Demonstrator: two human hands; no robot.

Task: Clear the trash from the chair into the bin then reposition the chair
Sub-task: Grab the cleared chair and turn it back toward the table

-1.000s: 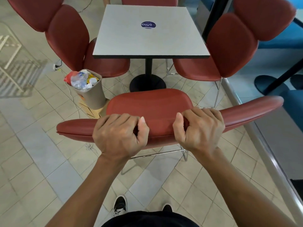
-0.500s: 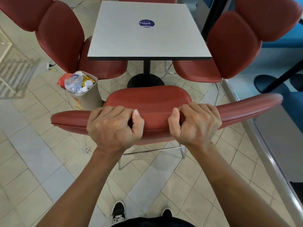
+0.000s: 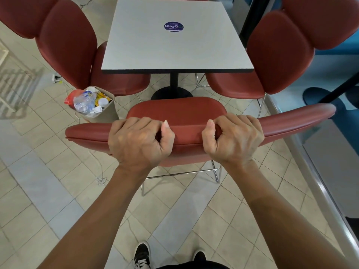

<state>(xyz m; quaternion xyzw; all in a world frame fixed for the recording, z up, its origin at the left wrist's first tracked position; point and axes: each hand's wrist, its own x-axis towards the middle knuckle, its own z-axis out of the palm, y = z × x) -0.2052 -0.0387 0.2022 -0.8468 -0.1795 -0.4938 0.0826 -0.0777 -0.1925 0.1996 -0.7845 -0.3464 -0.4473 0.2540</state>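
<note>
Both hands, left hand (image 3: 138, 141) and right hand (image 3: 234, 140), curl tight over the red chair's backrest (image 3: 186, 131), its seat pointing ahead toward the bench (image 3: 174, 45).

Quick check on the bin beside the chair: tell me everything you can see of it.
The bin is a small beige container with rounded corners, upright on the tiled floor left of the held chair, beside another red chair's seat. It is heaped past its rim with trash: clear crumpled plastic, white lids, yellow scraps, a red wrapper hanging over the left edge. No hand touches it.
</note>
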